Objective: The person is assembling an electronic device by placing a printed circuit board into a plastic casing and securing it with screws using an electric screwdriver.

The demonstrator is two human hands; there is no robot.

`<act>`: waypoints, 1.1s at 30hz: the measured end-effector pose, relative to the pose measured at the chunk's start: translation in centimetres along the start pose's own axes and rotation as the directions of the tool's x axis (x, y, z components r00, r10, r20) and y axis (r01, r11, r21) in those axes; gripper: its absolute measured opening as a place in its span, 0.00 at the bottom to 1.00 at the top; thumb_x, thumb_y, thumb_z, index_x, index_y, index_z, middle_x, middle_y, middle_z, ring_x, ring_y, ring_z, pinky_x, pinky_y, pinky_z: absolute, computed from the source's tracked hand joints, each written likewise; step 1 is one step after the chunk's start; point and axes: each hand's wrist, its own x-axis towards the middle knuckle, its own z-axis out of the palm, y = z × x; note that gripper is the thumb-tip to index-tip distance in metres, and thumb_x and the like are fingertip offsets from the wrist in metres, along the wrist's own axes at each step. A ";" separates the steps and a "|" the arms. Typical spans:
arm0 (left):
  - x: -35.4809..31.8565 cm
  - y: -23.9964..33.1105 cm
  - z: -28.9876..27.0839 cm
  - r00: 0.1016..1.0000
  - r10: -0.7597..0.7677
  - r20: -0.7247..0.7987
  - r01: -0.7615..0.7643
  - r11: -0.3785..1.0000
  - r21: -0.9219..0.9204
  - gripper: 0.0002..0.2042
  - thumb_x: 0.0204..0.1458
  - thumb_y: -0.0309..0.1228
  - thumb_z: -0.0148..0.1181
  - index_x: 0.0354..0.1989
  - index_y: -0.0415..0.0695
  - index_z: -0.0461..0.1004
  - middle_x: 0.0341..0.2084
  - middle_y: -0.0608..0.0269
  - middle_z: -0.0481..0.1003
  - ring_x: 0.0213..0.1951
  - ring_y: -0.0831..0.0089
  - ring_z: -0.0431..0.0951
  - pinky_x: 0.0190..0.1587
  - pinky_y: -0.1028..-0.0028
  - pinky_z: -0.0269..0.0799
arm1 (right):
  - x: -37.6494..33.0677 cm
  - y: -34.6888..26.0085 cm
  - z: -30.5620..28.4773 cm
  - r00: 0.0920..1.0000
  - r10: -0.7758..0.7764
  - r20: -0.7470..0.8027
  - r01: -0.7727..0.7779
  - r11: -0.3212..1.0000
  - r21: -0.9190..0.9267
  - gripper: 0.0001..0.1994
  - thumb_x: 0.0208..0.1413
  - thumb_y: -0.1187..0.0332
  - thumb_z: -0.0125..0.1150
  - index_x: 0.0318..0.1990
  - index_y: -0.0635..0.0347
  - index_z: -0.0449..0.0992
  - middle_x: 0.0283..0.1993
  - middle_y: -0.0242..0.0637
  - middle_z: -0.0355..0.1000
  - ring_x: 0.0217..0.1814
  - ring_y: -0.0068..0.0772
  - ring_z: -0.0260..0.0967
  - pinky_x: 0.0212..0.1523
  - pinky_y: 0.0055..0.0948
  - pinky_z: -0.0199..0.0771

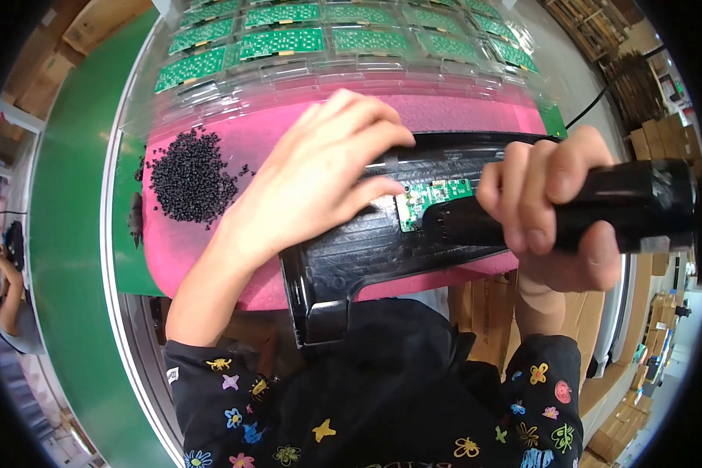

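Note:
A long black plastic housing [351, 249] lies across a pink foam mat [210, 234], its open side up. A small green circuit board [433, 195] sits inside it. My left hand [320, 171] presses down on the housing just left of the board, fingers spread over its upper edge. My right hand [546, 199] grips a black electric screwdriver [639, 207], whose tip end rests by the board's right side. The tip itself is hidden by the tool's body.
A heap of small black screws [189, 178] lies on the mat's left part. Clear plastic trays with several green circuit boards [281, 43] stand behind the mat. A green conveyor belt [70, 257] runs along the left. Cardboard boxes [639, 405] stack at the right.

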 end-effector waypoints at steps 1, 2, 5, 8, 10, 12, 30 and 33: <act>-0.1 0.0 0.0 0.998 -0.052 -0.027 0.053 0.998 0.039 0.22 0.41 0.29 0.69 0.47 0.40 0.73 0.45 0.57 0.72 0.51 0.57 0.70 0.54 0.63 0.66 | -0.1 0.3 0.2 1.000 0.021 -0.022 -0.022 0.999 -0.025 0.18 0.49 0.52 0.62 0.35 0.54 0.64 0.18 0.21 0.62 0.18 0.17 0.57 0.25 0.23 0.57; -0.2 -0.3 0.2 0.997 -0.069 -0.033 0.072 0.993 0.092 0.21 0.43 0.28 0.68 0.47 0.39 0.73 0.45 0.57 0.72 0.51 0.57 0.70 0.54 0.64 0.66 | -0.2 0.6 0.7 0.998 0.018 -0.068 -0.021 0.999 -0.049 0.19 0.49 0.51 0.62 0.35 0.54 0.64 0.17 0.22 0.61 0.18 0.18 0.57 0.24 0.23 0.57; -0.1 -0.6 0.3 0.993 -0.119 0.018 0.117 0.988 0.100 0.20 0.44 0.28 0.67 0.47 0.39 0.72 0.44 0.56 0.72 0.51 0.57 0.70 0.54 0.64 0.67 | -0.2 1.0 0.6 0.998 0.025 -0.050 -0.028 0.998 -0.055 0.20 0.48 0.50 0.62 0.35 0.54 0.64 0.17 0.22 0.61 0.18 0.18 0.57 0.24 0.23 0.57; -0.7 -1.1 0.8 0.989 -0.137 0.048 0.127 0.977 0.174 0.19 0.48 0.31 0.64 0.49 0.39 0.71 0.43 0.55 0.73 0.51 0.55 0.71 0.54 0.63 0.67 | -0.1 1.2 0.8 1.000 0.021 -0.009 -0.021 0.999 -0.045 0.19 0.49 0.52 0.62 0.35 0.55 0.64 0.17 0.22 0.61 0.18 0.19 0.57 0.25 0.24 0.58; -0.9 -1.3 0.7 0.986 -0.144 0.084 0.126 0.973 0.193 0.19 0.51 0.34 0.62 0.50 0.40 0.71 0.43 0.54 0.73 0.50 0.55 0.72 0.54 0.62 0.67 | 0.0 1.6 1.2 1.000 -0.014 0.020 0.014 1.000 -0.010 0.18 0.50 0.55 0.63 0.35 0.56 0.64 0.17 0.23 0.62 0.18 0.19 0.57 0.25 0.23 0.58; -0.9 -1.4 0.8 0.985 -0.153 0.084 0.135 0.973 0.187 0.19 0.51 0.34 0.62 0.49 0.39 0.71 0.42 0.53 0.74 0.50 0.54 0.73 0.53 0.61 0.68 | 0.1 1.3 1.0 0.993 0.006 0.118 -0.008 1.000 0.023 0.18 0.50 0.57 0.65 0.37 0.57 0.64 0.20 0.25 0.63 0.21 0.20 0.59 0.28 0.24 0.60; -0.3 -0.7 0.6 0.967 -0.206 0.152 0.192 0.976 0.104 0.14 0.55 0.33 0.58 0.47 0.40 0.71 0.38 0.52 0.75 0.46 0.53 0.75 0.46 0.58 0.72 | 3.2 0.0 -4.0 0.892 0.357 -0.276 -0.183 0.845 0.503 0.10 0.62 0.66 0.56 0.42 0.63 0.67 0.26 0.28 0.63 0.31 0.24 0.64 0.45 0.32 0.68; -1.0 -1.1 0.4 0.961 -0.232 0.150 0.214 0.969 0.127 0.15 0.55 0.34 0.57 0.48 0.40 0.71 0.39 0.52 0.75 0.47 0.53 0.75 0.47 0.58 0.72 | 3.3 -0.3 -5.7 0.814 0.411 -0.411 -0.183 0.852 0.491 0.09 0.59 0.71 0.56 0.43 0.65 0.67 0.37 0.36 0.68 0.44 0.32 0.69 0.61 0.45 0.68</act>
